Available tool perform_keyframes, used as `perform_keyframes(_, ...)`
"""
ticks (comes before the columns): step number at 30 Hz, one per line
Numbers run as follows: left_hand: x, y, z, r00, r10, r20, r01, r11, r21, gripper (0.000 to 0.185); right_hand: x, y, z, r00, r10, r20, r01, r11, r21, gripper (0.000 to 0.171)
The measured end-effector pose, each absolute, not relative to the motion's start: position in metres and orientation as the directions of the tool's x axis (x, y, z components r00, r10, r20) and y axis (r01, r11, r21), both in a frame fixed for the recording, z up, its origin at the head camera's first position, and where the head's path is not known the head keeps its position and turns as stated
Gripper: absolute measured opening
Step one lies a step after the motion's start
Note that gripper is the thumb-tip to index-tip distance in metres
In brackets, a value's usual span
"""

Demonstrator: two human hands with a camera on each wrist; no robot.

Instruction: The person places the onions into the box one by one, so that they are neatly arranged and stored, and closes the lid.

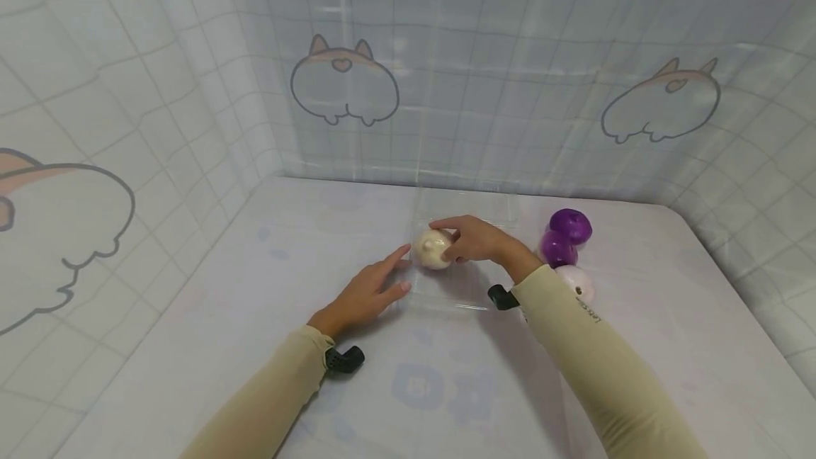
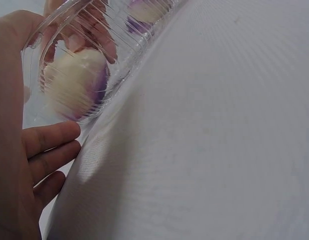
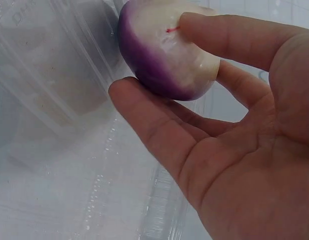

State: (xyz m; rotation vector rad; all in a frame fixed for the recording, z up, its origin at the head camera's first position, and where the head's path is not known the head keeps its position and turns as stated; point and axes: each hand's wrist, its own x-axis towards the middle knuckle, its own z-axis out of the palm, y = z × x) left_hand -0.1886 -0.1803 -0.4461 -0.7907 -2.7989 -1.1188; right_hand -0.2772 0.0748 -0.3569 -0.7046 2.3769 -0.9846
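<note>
So the right hand (image 1: 474, 241) has a cream-and-purple turnip (image 1: 433, 248) pinched between thumb and fingers, fingers curled round it. It's holding it just over the floor of a clear plastic tray (image 1: 468, 207), near the tray's left wall. From the right wrist view the turnip (image 3: 164, 50) hasn't obviously touched down, though I can't tell for sure.

The left hand (image 1: 370, 292) lies flat with its fingers straight, holding nothing, fingertips right up against the tray's left edge, looks like it's steadying it. In the left wrist view you see the turnip through the ribbed tray wall (image 2: 112, 47).

My read: this is the set-it-down step, turnip going into the tray. Next move probably calls for easing it onto the tray floor and then letting the fingers go without nudging that light tray sideways.

Just right of the right forearm sit two purple turnips (image 1: 564, 236) and a pale one (image 1: 576, 282), close together and just beside the tray's right side. Beyond the tray the curtain wall (image 1: 446, 91) stands near. Toward the person and off to the left of the left hand, the white table (image 1: 191, 317) has lots of open room.
</note>
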Motion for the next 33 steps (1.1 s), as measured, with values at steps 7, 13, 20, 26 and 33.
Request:
perform_keyframes(7, -0.1898, -0.1794, -0.4444, -0.867, 0.451, 0.214, 0.474, 0.612, 0.633, 0.069, -0.2789, 0.0780, -0.3552, -0.752, -0.612, -0.242, -0.277, 0.628, -0.727, 0.070)
perform_keyframes(13, -0.1904, -0.1799, -0.4438, -0.866, 0.452, 0.212, 0.474, 0.611, 0.634, 0.068, -0.2791, 0.0796, -0.3544, -0.766, -0.592, -0.253, -0.251, 0.637, -0.729, 0.065)
perform_keyframes(20, -0.1899, -0.1803, -0.4452, -0.872, 0.443, 0.205, 0.461, 0.607, 0.647, 0.070, -0.2787, 0.0790, -0.3562, -0.784, -0.564, -0.260, -0.233, 0.655, -0.719, 0.066)
perform_keyframes(26, -0.1899, -0.1802, -0.4471, -0.871, 0.446, 0.206, 0.463, 0.605, 0.648, 0.070, -0.2766, 0.0771, -0.3576, -0.798, -0.558, -0.228, -0.280, 0.678, -0.679, 0.061)
perform_keyframes(33, -0.1910, -0.1805, -0.4452, -0.861, 0.458, 0.222, 0.483, 0.599, 0.639, 0.069, -0.2758, 0.0758, -0.3553, -0.814, -0.549, -0.190, -0.337, 0.713, -0.615, 0.062)
